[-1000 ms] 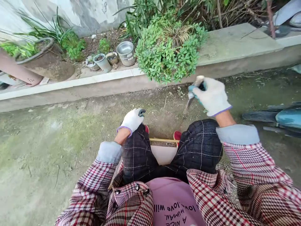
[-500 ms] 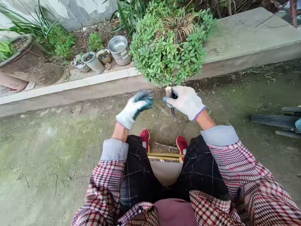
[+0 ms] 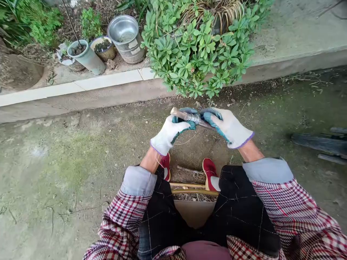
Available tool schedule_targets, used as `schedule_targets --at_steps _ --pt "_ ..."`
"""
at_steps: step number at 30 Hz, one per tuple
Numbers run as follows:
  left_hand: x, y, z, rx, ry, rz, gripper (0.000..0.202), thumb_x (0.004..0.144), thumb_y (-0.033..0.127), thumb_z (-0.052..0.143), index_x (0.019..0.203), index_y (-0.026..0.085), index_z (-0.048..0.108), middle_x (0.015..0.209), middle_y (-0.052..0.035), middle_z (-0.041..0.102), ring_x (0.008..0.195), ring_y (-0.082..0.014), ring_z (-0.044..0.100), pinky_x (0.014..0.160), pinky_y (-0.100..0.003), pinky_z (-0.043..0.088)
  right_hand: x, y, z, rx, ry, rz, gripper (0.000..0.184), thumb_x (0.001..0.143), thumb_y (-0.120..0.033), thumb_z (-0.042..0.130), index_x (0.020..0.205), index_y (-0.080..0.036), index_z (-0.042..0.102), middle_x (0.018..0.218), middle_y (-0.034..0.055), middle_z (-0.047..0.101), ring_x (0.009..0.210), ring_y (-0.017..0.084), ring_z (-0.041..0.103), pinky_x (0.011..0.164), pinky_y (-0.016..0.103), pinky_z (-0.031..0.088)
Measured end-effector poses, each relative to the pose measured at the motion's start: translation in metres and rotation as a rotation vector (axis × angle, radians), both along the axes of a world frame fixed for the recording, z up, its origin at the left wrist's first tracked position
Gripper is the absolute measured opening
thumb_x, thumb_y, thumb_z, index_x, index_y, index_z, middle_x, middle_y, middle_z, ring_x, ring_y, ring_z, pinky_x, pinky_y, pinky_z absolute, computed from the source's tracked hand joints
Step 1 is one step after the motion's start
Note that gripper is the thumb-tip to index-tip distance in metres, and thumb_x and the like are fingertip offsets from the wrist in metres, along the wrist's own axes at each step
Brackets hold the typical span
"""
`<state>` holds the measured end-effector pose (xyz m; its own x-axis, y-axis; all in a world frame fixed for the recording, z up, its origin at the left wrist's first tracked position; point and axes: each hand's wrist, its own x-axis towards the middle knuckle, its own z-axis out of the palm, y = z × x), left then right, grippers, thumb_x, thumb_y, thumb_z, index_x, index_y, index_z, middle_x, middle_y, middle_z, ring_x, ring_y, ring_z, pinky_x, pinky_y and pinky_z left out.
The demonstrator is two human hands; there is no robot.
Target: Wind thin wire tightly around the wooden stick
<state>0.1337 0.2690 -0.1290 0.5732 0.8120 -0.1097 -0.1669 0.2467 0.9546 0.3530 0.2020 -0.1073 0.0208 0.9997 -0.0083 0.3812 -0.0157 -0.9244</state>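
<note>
Both my hands wear white knit gloves with dark green palms and hold one short wooden stick (image 3: 177, 113) in front of my knees. Silvery wire (image 3: 193, 118) is wound in tight coils round its middle. My left hand (image 3: 170, 131) is closed about the stick by the coils, its pale cut end poking out at the upper left. Fingers of my right hand (image 3: 230, 126) close on the darker right part, whose tip they partly hide. A thin loose strand curves below my left hand.
Another stick (image 3: 191, 169) lies on the ground between my red shoes (image 3: 209, 171). A leafy shrub (image 3: 195, 54) overhangs the raised concrete ledge (image 3: 284, 63) ahead. Pots and a metal basin (image 3: 126, 39) stand at the left. Dark legs of some object (image 3: 317, 142) reach in from the right.
My left hand has moved right and closed on the stick, which only my right hand held before. The stick has turned from near upright to slanting sideways. My view has tipped downward and closer.
</note>
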Motion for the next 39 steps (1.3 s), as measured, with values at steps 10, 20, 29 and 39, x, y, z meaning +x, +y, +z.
schedule_targets --at_steps 10,20,29,39 --pt "-0.003 -0.006 0.002 -0.455 0.016 0.059 0.028 0.088 0.031 0.081 0.11 0.016 0.072 0.106 -0.0118 0.084 0.092 -0.0247 0.081 0.087 -0.038 0.066 -0.015 -0.009 0.004 -0.175 -0.378 0.14 0.014 0.092 -0.032 0.066 0.096 -0.021 0.072 0.094 0.0101 0.079 0.082 0.025 0.07 0.074 0.036 0.054" --pt "-0.023 -0.032 -0.003 -0.466 0.175 -0.252 0.034 0.083 0.032 0.086 0.109 0.011 0.081 0.06 0.0045 0.058 0.038 -0.0016 0.033 0.036 -0.015 0.019 -0.008 -0.01 -0.015 -0.178 -0.881 0.096 0.027 0.104 -0.027 0.06 0.124 -0.018 0.075 0.119 0.0138 0.081 0.107 0.032 0.075 0.084 0.036 0.051" --pt "-0.002 -0.038 -0.012 -0.513 -0.023 -0.268 0.061 0.088 0.07 0.083 0.112 0.014 0.08 0.1 -0.016 0.084 0.096 -0.0283 0.082 0.099 -0.045 0.065 -0.01 -0.009 -0.005 -0.168 -0.826 0.061 0.026 0.102 -0.025 0.064 0.126 -0.019 0.073 0.122 0.0135 0.079 0.105 0.03 0.074 0.084 0.036 0.051" --pt "-0.015 -0.042 -0.008 -0.56 0.029 -0.279 0.049 0.068 0.041 0.099 0.103 0.014 0.075 0.07 0.0021 0.065 0.054 -0.0124 0.064 0.056 -0.027 0.057 0.0 -0.006 -0.012 -0.165 -0.466 -0.092 0.012 0.1 -0.033 0.065 0.094 -0.023 0.07 0.081 0.0051 0.072 0.072 0.023 0.066 0.066 0.034 0.051"
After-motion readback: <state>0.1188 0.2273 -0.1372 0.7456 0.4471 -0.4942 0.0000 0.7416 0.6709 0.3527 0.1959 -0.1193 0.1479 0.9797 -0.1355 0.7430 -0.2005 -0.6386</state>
